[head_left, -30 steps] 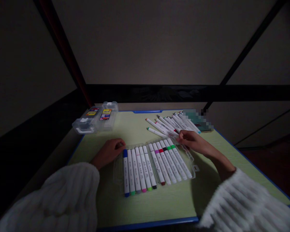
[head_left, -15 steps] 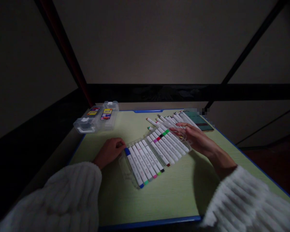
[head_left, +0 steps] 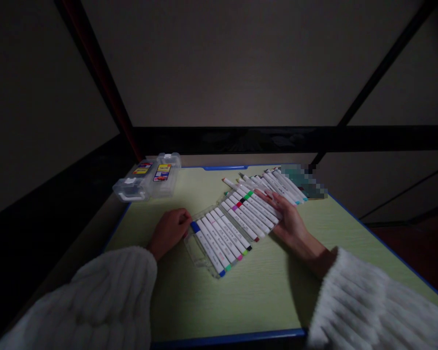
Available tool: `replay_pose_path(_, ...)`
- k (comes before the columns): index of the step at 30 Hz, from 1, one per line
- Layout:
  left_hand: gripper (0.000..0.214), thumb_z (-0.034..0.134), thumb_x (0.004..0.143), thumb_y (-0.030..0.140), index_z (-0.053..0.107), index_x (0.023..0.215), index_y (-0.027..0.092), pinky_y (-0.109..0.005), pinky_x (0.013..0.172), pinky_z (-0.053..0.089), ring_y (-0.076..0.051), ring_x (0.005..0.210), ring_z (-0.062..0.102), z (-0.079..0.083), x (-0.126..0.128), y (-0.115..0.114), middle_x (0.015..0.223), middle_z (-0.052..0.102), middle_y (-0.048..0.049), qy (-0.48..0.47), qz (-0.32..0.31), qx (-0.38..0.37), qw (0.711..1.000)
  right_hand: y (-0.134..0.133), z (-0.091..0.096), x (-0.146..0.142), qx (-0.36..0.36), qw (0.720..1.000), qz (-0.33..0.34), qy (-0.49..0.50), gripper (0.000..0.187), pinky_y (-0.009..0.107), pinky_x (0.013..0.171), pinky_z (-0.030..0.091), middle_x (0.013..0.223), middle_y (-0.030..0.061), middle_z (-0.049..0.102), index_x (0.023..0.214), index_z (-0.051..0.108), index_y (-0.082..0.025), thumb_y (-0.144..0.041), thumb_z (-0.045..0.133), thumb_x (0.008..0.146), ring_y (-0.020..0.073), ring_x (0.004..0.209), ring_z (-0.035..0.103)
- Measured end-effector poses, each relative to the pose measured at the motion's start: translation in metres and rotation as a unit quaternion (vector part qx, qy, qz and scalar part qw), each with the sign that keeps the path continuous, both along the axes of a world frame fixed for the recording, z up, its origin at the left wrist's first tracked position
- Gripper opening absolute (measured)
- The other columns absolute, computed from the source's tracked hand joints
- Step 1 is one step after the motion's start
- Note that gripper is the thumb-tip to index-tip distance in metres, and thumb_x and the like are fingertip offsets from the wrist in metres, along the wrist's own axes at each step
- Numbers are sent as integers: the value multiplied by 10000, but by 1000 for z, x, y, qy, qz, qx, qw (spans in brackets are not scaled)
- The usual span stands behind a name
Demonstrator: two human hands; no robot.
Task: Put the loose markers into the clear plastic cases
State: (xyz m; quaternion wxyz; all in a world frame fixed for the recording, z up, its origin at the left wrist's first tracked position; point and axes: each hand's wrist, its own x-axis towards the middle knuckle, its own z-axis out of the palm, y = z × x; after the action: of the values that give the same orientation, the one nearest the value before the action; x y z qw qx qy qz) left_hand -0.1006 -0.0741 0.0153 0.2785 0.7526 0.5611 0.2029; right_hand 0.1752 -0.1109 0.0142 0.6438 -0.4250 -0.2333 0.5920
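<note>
An opened clear plastic marker case (head_left: 194,250) lies slanted in the middle of the table, its two halves side by side. White markers (head_left: 219,243) with coloured ends fill both halves in rows; the leftmost has a blue cap. My left hand (head_left: 171,231) is closed, its fingertips pinching the case's left edge. My right hand (head_left: 290,218) grips the raised right end, fingers by the markers and palm at the edge. Behind that half, loose white markers (head_left: 284,184) lie in a pile, partly hidden by the case and my right fingers.
Two clear plastic boxes (head_left: 133,187) with yellow and purple labels stand at the table's far left corner. A flat green thing (head_left: 301,179), partly blurred out, lies at the far right. The pale green table (head_left: 263,296) has a blue rim, and a wall rises behind it.
My right hand has shifted inward and lower along the case's right end, uncovering more loose markers behind. The case has moved slightly to the right at its left half. My left hand keeps its pinch.
</note>
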Motion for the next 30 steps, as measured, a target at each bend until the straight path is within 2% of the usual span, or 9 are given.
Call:
replay_pose_path(6, 174, 447, 741, 268, 531, 624, 171, -234, 497, 353, -136, 431, 513, -2, 0, 2, 433, 535, 28, -1, 9, 7, 1000, -9, 5, -15, -1, 997, -74, 39, 144, 298, 671, 558, 912, -4, 699, 842, 635, -207, -266, 593, 718, 172, 813, 646)
replay_pose_path(11, 173, 455, 734, 285, 536, 634, 169, -235, 490, 356, -137, 433, 515, -3, 0, 2, 454, 551, 26, -22, 20, 9, 1000, -15, 6, -25, 14, 997, -66, 46, 350, 291, 609, 566, 833, -14, 693, 957, 603, -202, -120, 627, 618, 159, 693, 651)
replay_pose_path(16, 174, 463, 726, 289, 539, 630, 166, -234, 478, 354, -133, 413, 495, 1, 2, 1, 430, 528, 34, -33, 26, -2, 999, -17, -2, -30, 39, 995, -73, 49, 369, 251, 495, 556, 795, -5, 681, 948, 580, -186, -92, 625, 594, 145, 614, 639)
replay_pose_path(20, 183, 476, 717, 304, 548, 625, 163, -233, 469, 351, -138, 420, 504, -1, 2, 2, 436, 539, 26, -38, 31, -1, 999, -19, -6, -35, 65, 996, -50, 25, 475, 209, 316, 475, 767, -12, 663, 1058, 549, -190, -100, 634, 599, 115, 457, 574)
replay_pose_path(22, 184, 480, 713, 308, 549, 625, 162, -232, 464, 354, -139, 421, 510, -3, 2, 3, 443, 545, 22, -47, 32, 0, 998, -21, -7, -38, 75, 996, -55, 5, 558, 197, 289, 450, 802, -10, 668, 1112, 525, -203, -95, 653, 580, 121, 473, 578)
replay_pose_path(24, 184, 482, 712, 312, 546, 625, 162, -231, 459, 356, -138, 417, 510, -5, 1, 3, 449, 550, 21, -58, 30, 1, 998, -23, -7, -42, 74, 995, -72, -15, 628, 236, 406, 525, 871, 1, 678, 1138, 512, -205, -63, 664, 545, 153, 606, 629)
replay_pose_path(26, 186, 482, 712, 314, 543, 623, 162, -230, 454, 354, -137, 416, 511, -6, 1, 3, 455, 555, 19, -63, 27, 3, 998, -25, -6, -45, 76, 993, -80, -28, 661, 325, 654, 569, 949, 15, 680, 1137, 514, -203, -31, 661, 516, 188, 790, 648)
replay_pose_path(28, 184, 482, 711, 313, 547, 629, 161, -230, 455, 356, -136, 421, 513, -5, 1, 3, 463, 562, 17, -61, 27, 4, 998, -26, -5, -46, 84, 993, -76, -36, 648, 398, 860, 498, 1009, 28, 671, 1111, 529, -197, -19, 655, 501, 208, 918, 627)
replay_pose_path(30, 181, 480, 712, 308, 551, 633, 161, -228, 456, 357, -135, 421, 509, -5, 1, 3, 454, 554, 21, -54, 27, 7, 998, -26, -4, -47, 92, 992, -66, -47, 622, 433, 938, 433, 1032, 33, 665, 1085, 540, -197, -25, 660, 500, 216, 962, 614)
